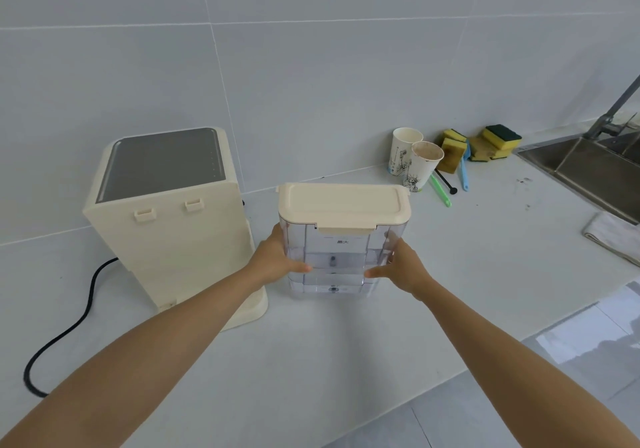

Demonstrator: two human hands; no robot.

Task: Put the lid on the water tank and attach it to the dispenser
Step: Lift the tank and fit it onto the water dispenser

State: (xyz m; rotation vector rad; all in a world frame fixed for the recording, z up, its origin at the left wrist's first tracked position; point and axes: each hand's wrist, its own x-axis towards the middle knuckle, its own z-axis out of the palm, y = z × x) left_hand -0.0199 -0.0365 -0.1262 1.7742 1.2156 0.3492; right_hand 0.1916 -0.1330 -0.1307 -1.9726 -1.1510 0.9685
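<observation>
A clear plastic water tank (341, 264) stands upright on the white counter, a cream lid (343, 203) sitting flat on its top. My left hand (277, 260) grips the tank's left side and my right hand (403, 269) grips its right side, thumbs on the near face. The cream dispenser (173, 236) stands just left of the tank, its back panel with two small hooks (169, 210) turned toward me. A narrow gap separates the tank from the dispenser.
A black power cord (69, 330) trails from the dispenser across the counter at the left. Two paper cups (414, 162), sponges (481, 146) and brushes (450, 184) sit at the back right. A steel sink (588, 170) and a folded cloth (613, 236) lie at the right.
</observation>
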